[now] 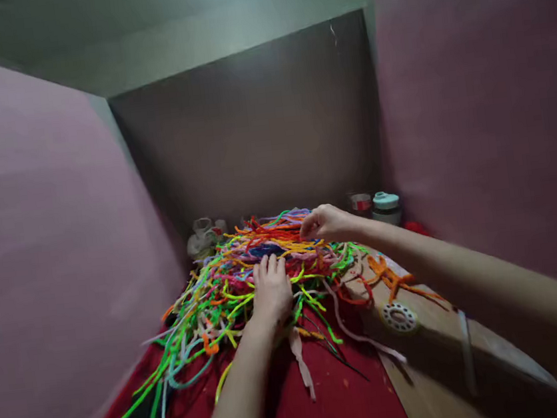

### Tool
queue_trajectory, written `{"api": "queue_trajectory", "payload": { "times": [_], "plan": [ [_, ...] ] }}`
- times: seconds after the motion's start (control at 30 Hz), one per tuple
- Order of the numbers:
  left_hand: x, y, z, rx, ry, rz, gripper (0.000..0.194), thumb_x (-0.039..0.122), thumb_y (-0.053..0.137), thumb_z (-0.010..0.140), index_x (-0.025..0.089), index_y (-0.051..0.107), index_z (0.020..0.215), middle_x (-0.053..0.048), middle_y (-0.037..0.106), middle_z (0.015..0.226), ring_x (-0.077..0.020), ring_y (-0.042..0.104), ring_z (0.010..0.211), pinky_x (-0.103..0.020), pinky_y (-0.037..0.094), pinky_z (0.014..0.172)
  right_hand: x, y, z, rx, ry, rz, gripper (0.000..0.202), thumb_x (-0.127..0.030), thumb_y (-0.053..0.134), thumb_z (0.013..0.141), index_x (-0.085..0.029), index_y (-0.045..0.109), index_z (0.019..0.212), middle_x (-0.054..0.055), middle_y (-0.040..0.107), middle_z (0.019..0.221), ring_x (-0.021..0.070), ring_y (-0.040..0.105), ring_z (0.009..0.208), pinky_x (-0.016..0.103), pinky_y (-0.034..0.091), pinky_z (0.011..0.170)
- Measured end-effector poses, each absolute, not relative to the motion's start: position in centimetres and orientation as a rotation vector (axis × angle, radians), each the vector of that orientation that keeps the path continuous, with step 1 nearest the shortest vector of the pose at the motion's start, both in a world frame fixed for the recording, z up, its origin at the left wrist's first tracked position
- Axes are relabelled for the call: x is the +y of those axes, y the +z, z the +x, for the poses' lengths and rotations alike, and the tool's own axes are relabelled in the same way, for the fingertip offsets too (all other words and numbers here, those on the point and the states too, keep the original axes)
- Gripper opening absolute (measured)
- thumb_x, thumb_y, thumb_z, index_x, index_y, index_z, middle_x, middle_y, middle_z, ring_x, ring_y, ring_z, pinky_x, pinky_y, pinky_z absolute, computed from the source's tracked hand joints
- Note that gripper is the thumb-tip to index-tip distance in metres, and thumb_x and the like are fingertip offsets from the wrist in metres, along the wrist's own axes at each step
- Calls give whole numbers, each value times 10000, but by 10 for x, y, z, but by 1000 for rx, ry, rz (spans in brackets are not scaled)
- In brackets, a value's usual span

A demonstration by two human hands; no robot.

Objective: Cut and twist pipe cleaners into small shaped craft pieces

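A large tangled heap of colourful fuzzy strands (228, 295) lies over a red surface (329, 391). My left hand (272, 290) rests on the front of the heap, palm down, its fingers stretched out over the strands. At the heap's upper right, my right hand (324, 224) is closed, fingertips curled down near red and orange strands; whether a strand is between them is too small to tell. An orange piece of bent strands (389, 275) lies to the right of the heap, below my right forearm.
A white ring with holes (399, 316) lies on the tan board (429, 380) at the right. Behind stand a jar with a pale lid (386, 207), a red-labelled container (361, 203) and clear containers (203, 231). Pink walls (34, 230) rise on both sides.
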State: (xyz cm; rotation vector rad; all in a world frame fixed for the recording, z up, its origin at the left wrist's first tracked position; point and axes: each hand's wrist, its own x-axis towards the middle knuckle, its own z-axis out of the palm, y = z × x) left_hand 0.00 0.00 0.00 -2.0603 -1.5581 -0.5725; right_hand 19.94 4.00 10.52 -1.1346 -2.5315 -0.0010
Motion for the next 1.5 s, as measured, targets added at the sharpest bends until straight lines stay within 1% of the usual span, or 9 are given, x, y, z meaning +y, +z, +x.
{"api": "queue_trajectory", "payload": {
  "times": [0.2,0.43,0.57,0.93,1.07,1.13,1.23,1.37,1.5],
  "plan": [
    [1,-1,2,-1566,-636,-2075,455,181,431,786,95,488,1229,-171,486,1284,-308,383,1212,-486,295,991,36,80,167,-2475,-66,-1275,172,-231,564,705,-158,710,760,121,687,866,224,604,848,259,406,665],
    [-1,3,-1,-1591,-796,-2091,385,192,487,752,114,563,1122,-193,356,1367,-349,373,1181,-498,349,937,45,101,180,-2191,66,-1266,238,-266,507,791,-137,690,872,42,668,763,120,573,689,211,386,595],
    [1,3,-1,-1631,-792,-2110,379,208,491,755,123,567,1116,-195,360,1363,-359,388,1159,-511,367,907,37,129,199,-1598,604,-817,188,-269,607,732,-86,642,747,21,609,611,64,484,496,187,346,455],
    [-7,15,-1,-1524,-931,-2162,416,192,499,763,67,543,1157,-211,440,1276,-322,404,1162,-448,320,985,16,113,215,-1047,1092,-718,87,-173,617,705,-129,543,718,3,590,509,76,483,387,172,266,329],
    [-25,41,14,-1526,-1343,-2264,360,249,518,783,108,555,1112,-160,562,1111,-283,490,1063,-437,371,931,-3,95,202,-1002,1238,-737,143,-216,655,663,-135,556,725,-36,536,465,48,415,354,160,239,329],
    [-35,54,23,-1675,-1757,-2371,413,334,528,792,138,503,1155,-114,601,978,-207,588,826,-343,479,727,-19,82,188,-1001,1334,-749,153,-239,658,657,-133,554,696,-51,498,442,32,364,333,161,215,327],
    [-48,65,30,-1665,-2476,-2446,384,384,542,785,183,509,1112,-41,613,827,-95,544,526,-209,426,467,-44,59,166,-1027,1463,-811,194,-282,679,633,-142,549,670,-80,417,397,20,283,306,170,160,322],
    [-54,64,25,-1471,-3119,-2216,179,316,571,771,143,591,816,-17,615,688,-62,510,467,-170,399,437,-61,37,152,-1094,1597,-804,246,-330,700,611,-153,536,659,-108,311,375,20,200,314,182,95,327],
    [-46,58,10,-1384,-3528,-2028,124,236,608,739,117,607,775,-47,649,699,-98,579,542,-201,455,493,-60,34,160,-1141,1786,-736,263,-362,668,656,-132,588,754,-115,275,354,23,148,315,186,83,333]
  ]
}}
